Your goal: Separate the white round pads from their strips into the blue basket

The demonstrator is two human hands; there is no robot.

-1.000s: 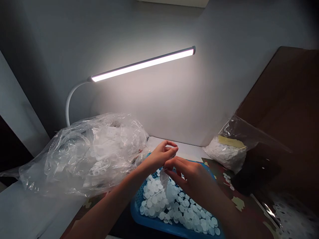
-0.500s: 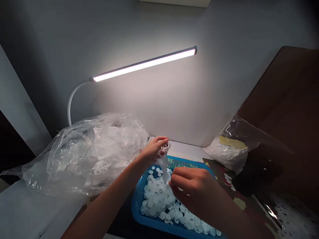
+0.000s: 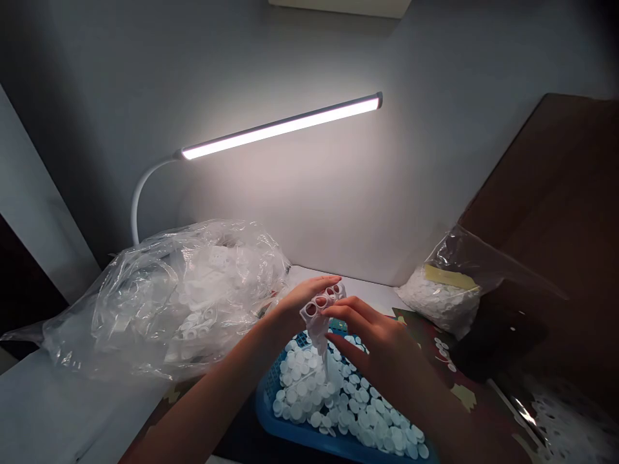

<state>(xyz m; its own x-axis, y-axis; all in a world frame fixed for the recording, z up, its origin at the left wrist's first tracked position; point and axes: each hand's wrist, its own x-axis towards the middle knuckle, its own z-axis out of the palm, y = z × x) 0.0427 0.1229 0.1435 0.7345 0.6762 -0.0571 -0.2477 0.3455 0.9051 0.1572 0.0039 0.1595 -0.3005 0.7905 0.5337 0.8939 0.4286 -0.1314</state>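
Note:
My left hand (image 3: 302, 295) is closed round the far side of a white strip with round holes (image 3: 316, 320), holding it upright above a blue basket (image 3: 271, 422). The row of holes faces up and the rest of the strip hangs down. My right hand (image 3: 370, 335) has its fingertips on the near right edge of the strip, with the thumb lower down beside it; part of the grip is hidden. Below both hands, many small white round discs (image 3: 302, 386) fill the basket.
A large clear plastic bag (image 3: 145, 303) of white pieces lies on the left. A smaller bag (image 3: 442, 296) with a yellow label stands at the right back. Loose discs (image 3: 443, 353) and perforated white pieces (image 3: 570, 419) lie to the right. A lit lamp (image 3: 285, 125) hangs above.
My right hand has moved up from low over the basket to the strip, its fingers straightening. The strip has turned so its holes show more, and my left hand has shifted slightly right.

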